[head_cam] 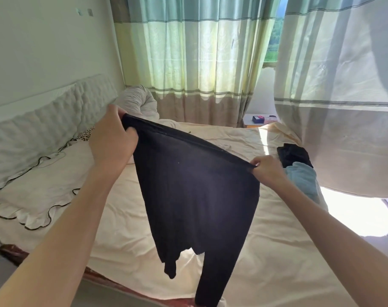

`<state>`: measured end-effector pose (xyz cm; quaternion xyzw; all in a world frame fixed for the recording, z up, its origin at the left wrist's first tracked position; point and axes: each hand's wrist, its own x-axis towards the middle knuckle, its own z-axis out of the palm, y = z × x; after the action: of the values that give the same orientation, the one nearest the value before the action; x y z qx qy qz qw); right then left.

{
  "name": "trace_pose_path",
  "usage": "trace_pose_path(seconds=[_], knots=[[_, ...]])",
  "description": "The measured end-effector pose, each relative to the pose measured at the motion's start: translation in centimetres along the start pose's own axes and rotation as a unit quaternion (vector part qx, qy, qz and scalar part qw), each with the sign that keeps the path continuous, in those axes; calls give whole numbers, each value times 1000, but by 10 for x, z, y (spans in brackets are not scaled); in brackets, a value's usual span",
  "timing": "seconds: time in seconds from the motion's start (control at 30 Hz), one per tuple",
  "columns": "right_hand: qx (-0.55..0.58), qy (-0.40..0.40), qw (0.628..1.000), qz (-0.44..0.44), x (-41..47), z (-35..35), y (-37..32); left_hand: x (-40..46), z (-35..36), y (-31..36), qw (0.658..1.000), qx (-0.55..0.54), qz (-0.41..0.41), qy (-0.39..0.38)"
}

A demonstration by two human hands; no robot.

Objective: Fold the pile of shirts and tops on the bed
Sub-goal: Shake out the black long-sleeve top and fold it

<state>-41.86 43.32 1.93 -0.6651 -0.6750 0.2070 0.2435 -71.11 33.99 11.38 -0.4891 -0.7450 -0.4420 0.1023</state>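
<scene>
Ahead, striped green and beige curtains (188, 58) across a bright window; on the right, a pale sheer curtain (334, 96) billowing in over the far corner of the bed (266, 235). Along the left wall, a quilted white headboard (44, 120). Below it, a cream pillow (40, 189) with dark piped ruffles, and a rolled grey quilt (137, 100) in the far corner. Beyond the bed, a small table (258, 120) with a dark box on it. On the cream sheet at the far right, a small pile of clothes (299, 165), dark fabric on top of light blue, partly hidden behind the right forearm.

Held up in the air over the middle of the bed: a black long-sleeved top (195, 191), stretched between both hands along its upper edge, body hanging down, two sleeves dangling toward the near edge of the mattress. Left hand (113, 138) clenched round the upper left corner, thumb over the fabric. Right hand (267, 169) pinching the opposite corner, lower and nearer the pile. Top clear of the sheet, blocking sight of the bed's centre.
</scene>
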Motion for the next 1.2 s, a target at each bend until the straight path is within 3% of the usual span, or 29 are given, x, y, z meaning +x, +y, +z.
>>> trace_pose_path(seconds=[0.17, 0.3, 0.53, 0.63, 0.73, 0.8, 0.93, 1.07, 1.2], knots=[[133, -127, 982, 54, -8, -12, -6, 0, -3, -28, 998, -67, -12, -15], [150, -143, 978, 21, -16, -33, -23, -5, -9, -43, 994, -98, -35, -36], [-77, -306, 947, 62, -41, 5, 1, -26, -15, -81, 989, -95, -42, -109], [-47, -270, 960, 49, -42, 8, 3, -34, -18, -94, 985, -72, -27, -154], [114, -192, 974, 33, -38, -4, -8, -37, -26, -100, 982, -63, 15, -179], [231, -174, 957, 13, -45, -20, -20, -36, -35, -103, 978, -88, 23, -186], [421, -170, 890, -51, -64, -44, -42, -26, -53, -111, 970, -193, -47, -139], [434, -123, 886, -105, -68, -53, -62, -18, -70, -109, 930, -307, -82, -183], [375, -153, 905, -127, -55, -57, -67, -22, -87, -107, 862, -347, -80, -361]])
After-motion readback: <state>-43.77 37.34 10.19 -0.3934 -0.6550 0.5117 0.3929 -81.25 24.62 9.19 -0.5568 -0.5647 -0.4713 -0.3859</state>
